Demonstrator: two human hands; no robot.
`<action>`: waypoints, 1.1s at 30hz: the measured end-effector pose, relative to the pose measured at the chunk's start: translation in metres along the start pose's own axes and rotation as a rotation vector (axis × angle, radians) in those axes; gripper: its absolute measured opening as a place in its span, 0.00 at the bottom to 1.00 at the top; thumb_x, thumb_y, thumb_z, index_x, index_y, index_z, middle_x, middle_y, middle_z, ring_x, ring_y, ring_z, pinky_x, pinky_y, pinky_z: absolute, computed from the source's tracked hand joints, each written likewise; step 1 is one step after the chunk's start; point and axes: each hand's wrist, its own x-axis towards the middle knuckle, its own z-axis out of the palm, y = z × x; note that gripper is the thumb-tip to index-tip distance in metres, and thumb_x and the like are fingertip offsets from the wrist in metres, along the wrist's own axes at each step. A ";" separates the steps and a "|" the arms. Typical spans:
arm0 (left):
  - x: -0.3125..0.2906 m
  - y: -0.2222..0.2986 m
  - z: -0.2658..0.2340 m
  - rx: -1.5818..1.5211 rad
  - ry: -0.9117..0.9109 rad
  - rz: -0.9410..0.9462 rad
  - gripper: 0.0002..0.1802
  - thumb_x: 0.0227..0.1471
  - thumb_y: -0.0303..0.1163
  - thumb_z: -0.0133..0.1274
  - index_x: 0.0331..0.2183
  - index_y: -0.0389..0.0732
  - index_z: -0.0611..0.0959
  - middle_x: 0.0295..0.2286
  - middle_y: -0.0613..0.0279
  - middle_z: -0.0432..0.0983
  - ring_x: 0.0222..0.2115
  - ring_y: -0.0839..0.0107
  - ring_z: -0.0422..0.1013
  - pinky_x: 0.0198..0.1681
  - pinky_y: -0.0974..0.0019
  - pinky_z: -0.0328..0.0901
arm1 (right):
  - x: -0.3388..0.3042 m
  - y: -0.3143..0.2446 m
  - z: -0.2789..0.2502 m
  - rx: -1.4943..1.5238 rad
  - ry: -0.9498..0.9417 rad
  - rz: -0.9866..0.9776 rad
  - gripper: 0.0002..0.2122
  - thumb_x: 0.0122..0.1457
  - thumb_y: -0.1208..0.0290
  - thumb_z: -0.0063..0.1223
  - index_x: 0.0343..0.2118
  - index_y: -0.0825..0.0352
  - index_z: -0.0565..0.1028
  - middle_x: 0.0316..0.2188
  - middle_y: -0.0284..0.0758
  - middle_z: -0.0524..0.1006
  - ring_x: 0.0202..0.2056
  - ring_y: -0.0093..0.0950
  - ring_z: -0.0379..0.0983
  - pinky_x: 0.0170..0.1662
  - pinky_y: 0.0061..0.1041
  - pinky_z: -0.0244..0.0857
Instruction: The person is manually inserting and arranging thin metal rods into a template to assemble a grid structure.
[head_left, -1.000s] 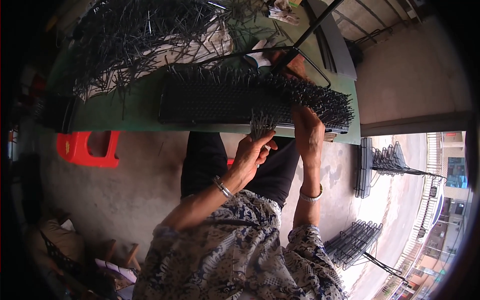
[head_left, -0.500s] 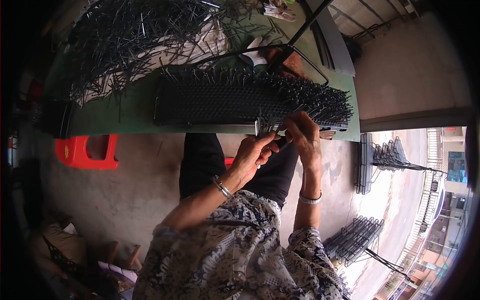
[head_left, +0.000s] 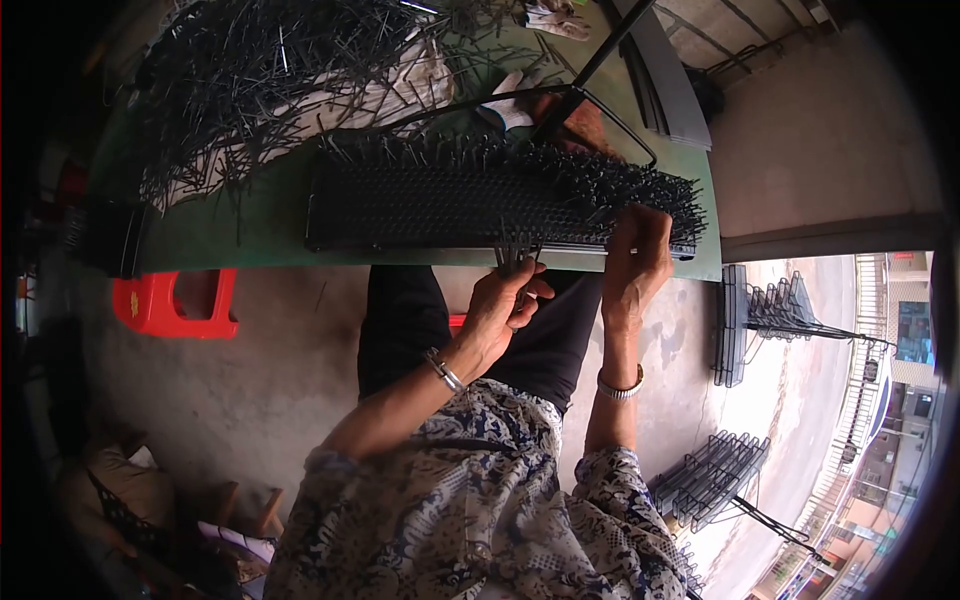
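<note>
A long black honeycomb-like rack (head_left: 420,205) lies along the near edge of the green table. Thin dark rods (head_left: 640,185) stick up densely from its right part and along its far edge. My left hand (head_left: 500,308) is closed around a small bundle of thin dark rods (head_left: 513,245), their ends fanned upward just before the rack's front edge. Farther right, my right hand (head_left: 640,255) is over the rack's front edge beside the standing rods. Its fingers are curled together, and whatever they hold is hidden behind the hand.
A large tangled heap of dark rods (head_left: 270,80) covers pale sacking at the far left of the green table (head_left: 270,225). A black metal frame bar (head_left: 610,50) rises behind the rack, near a white glove (head_left: 507,105). A red stool (head_left: 180,312) stands below left.
My right hand has moved away from the left hand, rightward to the rack's filled part. My left hand stays nearly in place with its bundle, the rods now more upright.
</note>
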 end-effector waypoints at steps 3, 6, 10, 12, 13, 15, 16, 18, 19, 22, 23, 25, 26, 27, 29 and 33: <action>0.000 -0.004 -0.001 -0.007 -0.060 -0.044 0.18 0.58 0.43 0.54 0.37 0.36 0.78 0.21 0.63 0.72 0.13 0.84 0.55 0.14 0.79 0.45 | 0.006 0.008 0.007 -0.103 0.049 -0.115 0.01 0.61 0.78 0.50 0.35 0.67 0.72 0.22 0.30 0.71 0.22 0.16 0.62 0.25 0.17 0.59; -0.002 -0.005 -0.002 -0.015 -0.065 -0.046 0.17 0.58 0.42 0.54 0.37 0.36 0.79 0.21 0.63 0.71 0.13 0.85 0.54 0.15 0.79 0.45 | 0.010 0.008 0.008 -0.141 0.038 -0.138 0.01 0.60 0.79 0.50 0.34 0.67 0.73 0.22 0.31 0.71 0.22 0.16 0.62 0.26 0.19 0.60; -0.006 -0.004 -0.001 -0.005 -0.052 -0.043 0.17 0.57 0.42 0.55 0.37 0.35 0.79 0.20 0.64 0.72 0.13 0.85 0.54 0.15 0.79 0.46 | 0.011 0.010 0.010 -0.132 0.024 -0.176 0.01 0.60 0.78 0.50 0.33 0.67 0.73 0.21 0.33 0.72 0.21 0.17 0.62 0.26 0.19 0.60; -0.005 -0.004 -0.002 -0.005 -0.068 -0.040 0.18 0.57 0.42 0.55 0.37 0.35 0.79 0.20 0.64 0.71 0.13 0.85 0.54 0.14 0.79 0.45 | 0.008 0.012 0.010 -0.148 0.011 -0.139 0.01 0.60 0.78 0.51 0.33 0.66 0.73 0.23 0.34 0.72 0.22 0.20 0.64 0.27 0.21 0.61; -0.005 -0.004 -0.003 -0.005 -0.083 -0.040 0.18 0.57 0.42 0.55 0.37 0.35 0.79 0.20 0.64 0.71 0.13 0.86 0.54 0.14 0.79 0.45 | 0.007 0.013 0.010 -0.163 -0.003 -0.101 0.01 0.59 0.77 0.52 0.34 0.65 0.74 0.24 0.35 0.72 0.22 0.22 0.66 0.28 0.23 0.63; -0.005 -0.004 -0.002 -0.001 -0.082 -0.030 0.18 0.57 0.42 0.55 0.37 0.34 0.80 0.20 0.64 0.71 0.12 0.86 0.54 0.14 0.79 0.45 | 0.007 0.011 0.011 -0.251 -0.040 -0.159 0.02 0.58 0.77 0.52 0.34 0.64 0.74 0.26 0.35 0.72 0.24 0.26 0.68 0.29 0.25 0.63; -0.005 -0.004 -0.002 0.003 -0.080 -0.018 0.18 0.57 0.42 0.56 0.37 0.34 0.80 0.20 0.64 0.71 0.12 0.86 0.54 0.14 0.79 0.44 | 0.007 0.009 0.012 -0.337 -0.078 -0.219 0.03 0.57 0.77 0.53 0.34 0.63 0.74 0.28 0.36 0.72 0.26 0.31 0.70 0.30 0.28 0.64; -0.006 -0.004 0.001 0.005 -0.069 -0.017 0.18 0.57 0.42 0.56 0.37 0.34 0.80 0.20 0.64 0.71 0.12 0.86 0.54 0.14 0.79 0.44 | 0.007 0.003 0.013 -0.345 -0.102 -0.164 0.04 0.56 0.77 0.53 0.34 0.62 0.75 0.30 0.36 0.71 0.28 0.34 0.70 0.31 0.30 0.65; -0.007 -0.003 0.002 0.008 -0.058 -0.015 0.18 0.56 0.42 0.56 0.37 0.34 0.80 0.20 0.64 0.71 0.12 0.86 0.53 0.14 0.79 0.44 | 0.007 0.001 0.012 -0.354 -0.126 -0.108 0.04 0.55 0.77 0.54 0.34 0.62 0.75 0.31 0.36 0.71 0.31 0.38 0.70 0.32 0.32 0.65; -0.008 -0.003 0.003 0.033 -0.073 -0.002 0.18 0.56 0.42 0.56 0.37 0.34 0.81 0.20 0.65 0.72 0.12 0.86 0.53 0.14 0.79 0.44 | 0.013 -0.001 0.013 -0.343 -0.148 -0.108 0.03 0.56 0.75 0.53 0.34 0.61 0.75 0.33 0.37 0.71 0.31 0.37 0.71 0.32 0.33 0.65; -0.008 -0.003 0.003 0.035 -0.075 -0.004 0.18 0.56 0.42 0.56 0.37 0.34 0.81 0.20 0.65 0.72 0.12 0.86 0.53 0.14 0.79 0.44 | 0.015 0.003 0.014 -0.345 -0.145 -0.106 0.03 0.56 0.75 0.53 0.34 0.61 0.75 0.33 0.37 0.71 0.31 0.37 0.71 0.32 0.33 0.65; -0.007 -0.004 0.004 0.036 -0.072 0.018 0.19 0.56 0.43 0.57 0.37 0.34 0.81 0.20 0.65 0.72 0.12 0.86 0.53 0.14 0.79 0.43 | 0.019 0.008 0.018 -0.432 -0.219 -0.114 0.03 0.57 0.73 0.53 0.34 0.61 0.76 0.33 0.37 0.72 0.31 0.37 0.71 0.33 0.34 0.65; -0.006 -0.005 0.004 0.038 -0.073 0.019 0.19 0.56 0.43 0.57 0.37 0.34 0.81 0.20 0.65 0.72 0.12 0.86 0.53 0.14 0.79 0.43 | 0.016 0.006 0.017 -0.447 -0.213 -0.097 0.04 0.58 0.71 0.53 0.35 0.61 0.76 0.34 0.37 0.72 0.31 0.36 0.72 0.33 0.34 0.66; -0.007 -0.006 0.004 0.043 -0.068 0.025 0.19 0.56 0.43 0.57 0.37 0.35 0.81 0.20 0.65 0.72 0.12 0.86 0.53 0.14 0.78 0.43 | 0.014 0.002 0.015 -0.446 -0.210 -0.097 0.04 0.58 0.71 0.53 0.35 0.61 0.76 0.34 0.37 0.72 0.31 0.36 0.72 0.33 0.34 0.66; -0.007 -0.007 0.002 0.047 -0.065 0.033 0.19 0.56 0.43 0.57 0.37 0.35 0.81 0.20 0.65 0.72 0.12 0.86 0.52 0.14 0.78 0.43 | 0.008 -0.005 0.007 -0.401 -0.169 -0.018 0.05 0.57 0.70 0.55 0.35 0.63 0.76 0.32 0.38 0.73 0.32 0.36 0.72 0.33 0.34 0.66; -0.009 -0.008 0.000 0.086 -0.102 0.049 0.20 0.55 0.44 0.57 0.38 0.35 0.81 0.20 0.64 0.72 0.12 0.86 0.53 0.14 0.78 0.43 | 0.000 -0.011 -0.013 -0.006 -0.601 0.391 0.05 0.58 0.72 0.53 0.33 0.68 0.76 0.25 0.32 0.77 0.23 0.20 0.70 0.26 0.24 0.63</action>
